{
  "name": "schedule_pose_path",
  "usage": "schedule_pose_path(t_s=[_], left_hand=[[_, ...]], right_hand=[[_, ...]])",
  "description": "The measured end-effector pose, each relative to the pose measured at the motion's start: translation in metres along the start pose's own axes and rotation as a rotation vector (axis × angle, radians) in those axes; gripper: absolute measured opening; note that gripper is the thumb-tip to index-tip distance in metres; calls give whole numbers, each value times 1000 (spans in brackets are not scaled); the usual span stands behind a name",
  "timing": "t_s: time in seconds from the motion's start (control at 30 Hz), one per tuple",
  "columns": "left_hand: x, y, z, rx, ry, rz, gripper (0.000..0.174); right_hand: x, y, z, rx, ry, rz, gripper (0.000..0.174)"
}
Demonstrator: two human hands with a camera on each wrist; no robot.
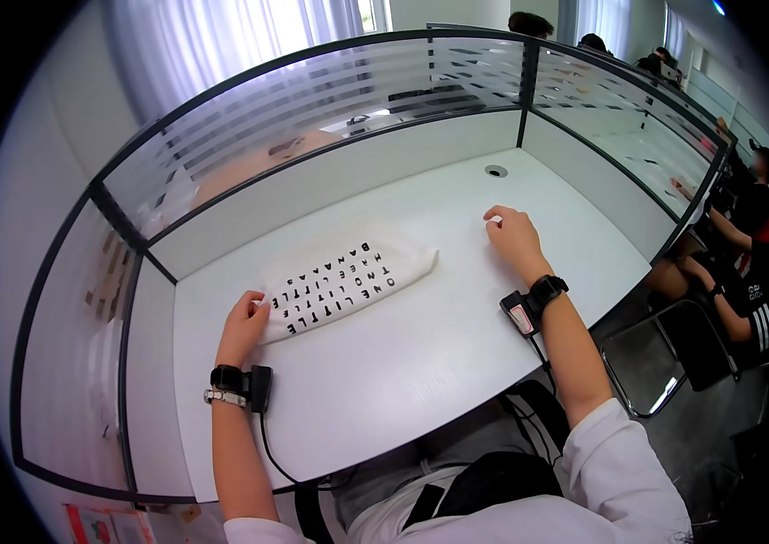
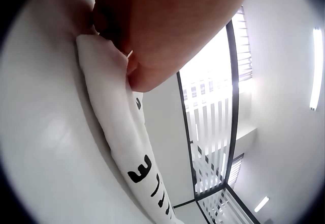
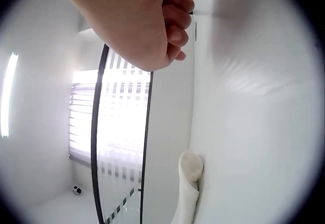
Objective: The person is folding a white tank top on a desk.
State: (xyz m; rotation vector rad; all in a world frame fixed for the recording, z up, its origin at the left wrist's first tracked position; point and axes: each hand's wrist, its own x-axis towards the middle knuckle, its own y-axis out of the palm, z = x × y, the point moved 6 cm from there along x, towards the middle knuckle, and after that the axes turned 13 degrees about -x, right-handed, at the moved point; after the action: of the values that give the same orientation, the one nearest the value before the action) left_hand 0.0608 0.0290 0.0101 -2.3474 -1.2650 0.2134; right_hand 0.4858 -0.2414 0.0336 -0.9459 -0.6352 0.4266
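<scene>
A long folded white cloth (image 1: 348,286) with rows of black printed letters lies on the white desk (image 1: 420,363). Its left end is held by my left hand (image 1: 244,325), the fingers bent over the edge. From the left wrist, that hand (image 2: 162,36) appears at the cloth's folded end (image 2: 109,76), and its fingertips are partly hidden. My right hand (image 1: 516,238) hovers over the desk beyond the cloth's right end, holding nothing. Its fingers (image 3: 177,20) are loosely curled in the right wrist view, and the cloth's rounded end (image 3: 191,168) shows below.
Low partition panels (image 1: 348,163) with striped glass enclose the desk's back and sides. A round cable hole (image 1: 496,170) is near the back right corner. Cables run from both wrist cameras. To the right are a metal-framed chair (image 1: 665,363) and seated people.
</scene>
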Motion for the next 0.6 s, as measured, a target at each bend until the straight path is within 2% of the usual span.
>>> schedule_pose_path(t_s=[0.17,0.37,0.5,0.6], left_hand=[[3,-2,6,-24,2,-4,24],[3,-1,6,-31,10,-1,23],[3,-1,5,-29,9,10,24],[1,-2,4,1,-21,-16,26]], right_hand=[[10,20,-15,-29,-13,60,23],[10,14,-8,36,-93,-40,23],[8,6,-3,108,-15,-34,22],[8,22,-4,-28,-64,156,21]])
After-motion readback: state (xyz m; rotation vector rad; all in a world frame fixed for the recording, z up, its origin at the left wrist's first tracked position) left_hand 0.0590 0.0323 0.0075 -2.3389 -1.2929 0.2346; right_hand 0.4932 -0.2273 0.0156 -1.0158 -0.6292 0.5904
